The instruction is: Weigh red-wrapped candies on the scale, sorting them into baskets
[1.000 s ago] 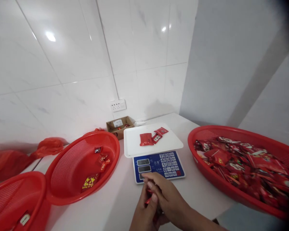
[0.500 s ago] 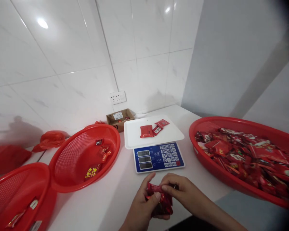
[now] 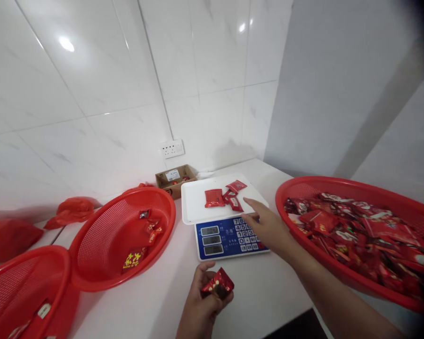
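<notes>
My left hand [image 3: 208, 296] is closed around a shiny red candy packet [image 3: 219, 282] above the front of the white table. Part of the packet is covered by the fingers. My right hand [image 3: 263, 221], index finger and thumb apart and nothing visible between them, hovers over the right side of the weighing scale [image 3: 221, 240]. It covers some of the keys. On the scale's white tray [image 3: 194, 207] lie several red packets: a larger one [image 3: 215, 197] and some smaller ones [image 3: 235, 203] just left of my right fingertips.
A large red basket [image 3: 286, 193] heaped with red packets stands on the right. To the left are a red basket [image 3: 92, 226] with a few packets and another red basket [image 3: 65, 268]. A small cardboard box [image 3: 176, 188] and red plastic bags [image 3: 72, 209] lie by the wall.
My right hand has moved from my left hand forward to the scale tray. One more small red packet lies on the tray. My left hand keeps its hold on the rest.
</notes>
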`<state>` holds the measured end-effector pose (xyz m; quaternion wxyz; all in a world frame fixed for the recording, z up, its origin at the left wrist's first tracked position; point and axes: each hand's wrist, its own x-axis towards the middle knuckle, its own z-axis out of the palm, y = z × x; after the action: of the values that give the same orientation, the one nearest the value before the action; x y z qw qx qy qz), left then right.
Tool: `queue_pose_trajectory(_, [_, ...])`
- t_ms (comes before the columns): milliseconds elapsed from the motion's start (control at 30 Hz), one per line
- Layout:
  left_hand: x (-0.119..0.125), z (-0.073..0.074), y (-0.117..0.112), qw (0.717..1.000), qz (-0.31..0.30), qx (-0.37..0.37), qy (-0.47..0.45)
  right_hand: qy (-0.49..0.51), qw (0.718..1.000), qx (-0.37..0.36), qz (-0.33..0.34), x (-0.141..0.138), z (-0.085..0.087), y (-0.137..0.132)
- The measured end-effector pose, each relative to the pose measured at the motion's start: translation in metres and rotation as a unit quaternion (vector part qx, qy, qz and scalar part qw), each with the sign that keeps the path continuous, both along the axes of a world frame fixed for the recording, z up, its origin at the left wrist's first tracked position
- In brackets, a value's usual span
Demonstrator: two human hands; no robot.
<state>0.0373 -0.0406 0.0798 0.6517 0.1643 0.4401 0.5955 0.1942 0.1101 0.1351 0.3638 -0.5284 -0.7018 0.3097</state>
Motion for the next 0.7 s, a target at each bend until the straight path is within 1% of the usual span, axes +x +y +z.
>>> queue_pose_trajectory(33, [-0.001, -0.001, 0.0, 1.0, 0.009, 0.005, -0.001, -0.003, 0.999, -0.01, 0.035, -0.001, -0.002, -0.008])
queue_pose_trajectory(67, [-0.002, -0.002, 0.001, 1.0, 0.014, 0.007, -0.001, -0.003, 0.995, -0.036, 0.089, -0.003, -0.003, -0.017])
queue_pose_trajectory(100, [-0.003, -0.003, 0.001, 1.0, 0.015, 0.009, 0.002, -0.004, 0.985, -0.072, 0.159, -0.004, -0.003, -0.027])
queue_pose_trajectory(167, [-0.002, -0.003, 0.002, 1.0, 0.008, 0.015, 0.015, -0.007, 0.947, -0.131, 0.294, -0.007, -0.002, -0.046])
queue_pose_trajectory(200, [-0.001, -0.003, 0.002, 0.999, 0.003, 0.021, 0.027, -0.013, 0.929, -0.143, 0.34, -0.009, -0.001, -0.054])
queue_pose_trajectory(233, [0.0, -0.004, 0.002, 0.999, -0.003, 0.027, 0.043, -0.019, 0.919, -0.144, 0.366, -0.011, 0.001, -0.06])
queue_pose_trajectory(267, [0.001, -0.004, 0.002, 0.998, -0.007, 0.033, 0.059, -0.024, 0.917, -0.139, 0.374, -0.013, 0.002, -0.065])
queue_pose_trajectory(333, [0.003, -0.005, 0.001, 0.995, -0.01, 0.039, 0.087, -0.031, 0.921, -0.127, 0.367, -0.015, 0.004, -0.07])
queue_pose_trajectory(400, [0.004, -0.005, 0.0, 0.993, -0.007, 0.041, 0.11, -0.029, 0.922, -0.134, 0.361, -0.016, 0.003, -0.071])
queue_pose_trajectory(467, [0.004, -0.004, -0.001, 0.991, -0.004, 0.038, 0.127, -0.03, 0.922, -0.146, 0.357, -0.016, 0.001, -0.069])
queue_pose_trajectory(533, [0.002, -0.002, -0.002, 0.989, -0.001, 0.031, 0.142, -0.029, 0.932, -0.146, 0.332, -0.015, 0.001, -0.063])
queue_pose_trajectory(600, [-0.001, 0.0, -0.003, 0.987, 0.003, 0.029, 0.157, -0.015, 0.951, -0.126, 0.283, -0.013, 0.002, -0.049])
queue_pose_trajectory(633, [-0.002, 0.001, -0.004, 0.986, 0.005, 0.031, 0.167, -0.002, 0.963, -0.106, 0.246, -0.012, 0.003, -0.039])
queue_pose_trajectory(700, [-0.005, 0.002, -0.005, 0.983, 0.008, 0.038, 0.182, 0.025, 0.987, -0.05, 0.149, -0.01, 0.006, -0.015])
